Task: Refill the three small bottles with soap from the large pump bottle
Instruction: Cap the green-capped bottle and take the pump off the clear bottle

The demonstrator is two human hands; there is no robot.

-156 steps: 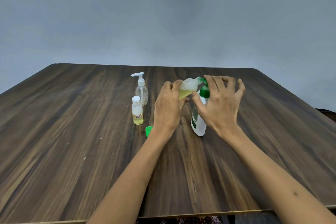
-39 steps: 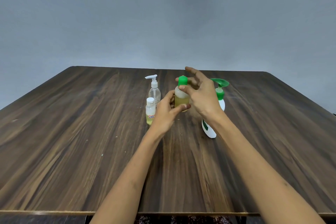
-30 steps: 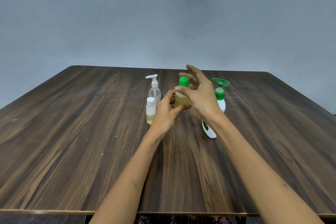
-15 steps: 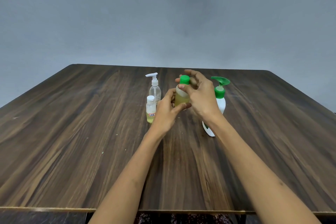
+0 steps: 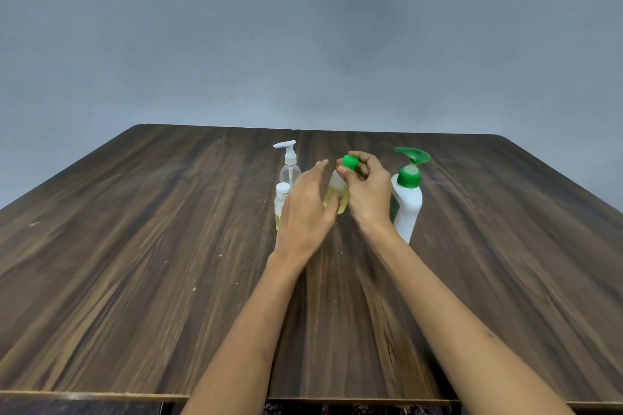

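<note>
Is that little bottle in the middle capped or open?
Capped: the green cap sits on the small bottle, with the right hand pinching it. How tightly it is screwed on cannot be told.

1. A dark wood-grain tabletop (image 5: 141, 246) carries everything.
2. Upright on it: a clear pump bottle (image 5: 289, 168), with a small white-capped bottle (image 5: 280, 204) just in front.
3. A green-capped small bottle (image 5: 338, 190) stands in the middle.
4. The large white pump bottle (image 5: 408, 202) stands to its right.
</note>
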